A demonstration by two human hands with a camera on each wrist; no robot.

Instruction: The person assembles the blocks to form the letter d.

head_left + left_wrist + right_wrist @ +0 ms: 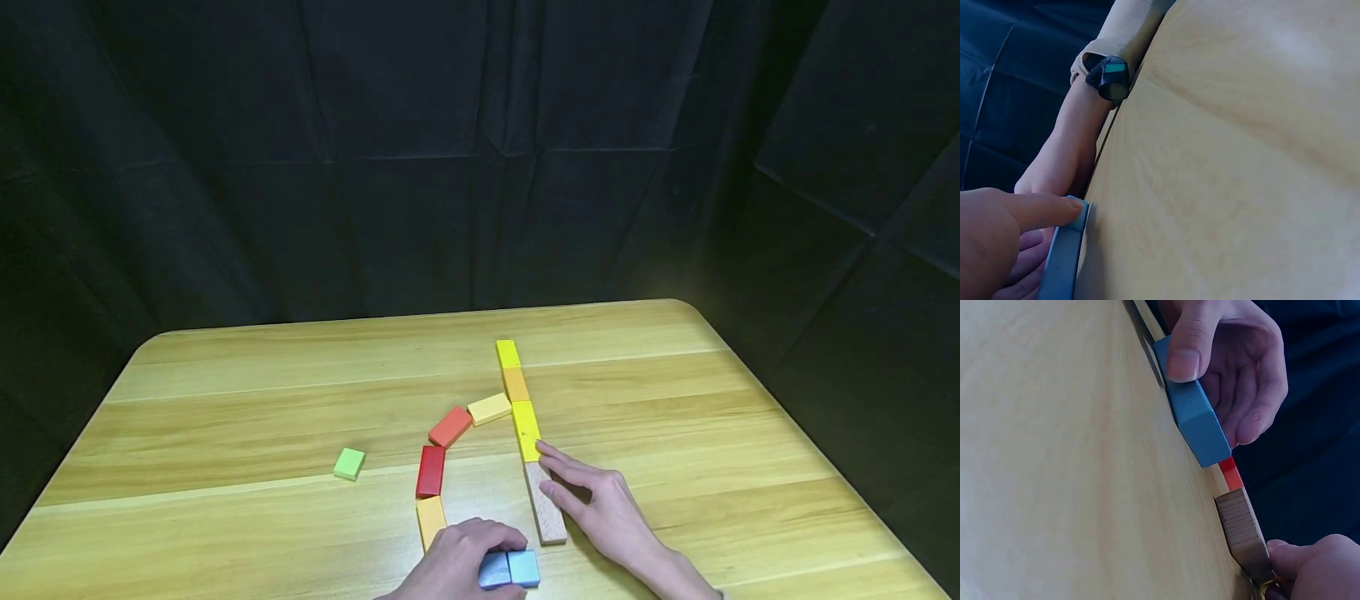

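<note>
My left hand [468,558] grips a darker blue block [494,571] and a light blue block [523,568] set end to end, its thumb along the near side and fingers over the far side. In the right wrist view the thumb presses the blue pair [1194,412]. My right hand [611,508] rests beside a long speckled wooden block [545,504], fingertips at the edge of a yellow block [529,447] and thumb by the wooden one. Its fingers are fairly straight. The wooden block continues a straight row with the yellow block.
Farther up that row lie an orange block [515,384] and a yellow block [507,353]. A curve branches left through a pale yellow block [490,408], red blocks [431,472] and a light orange block [431,521]. A green block [349,463] lies apart at left.
</note>
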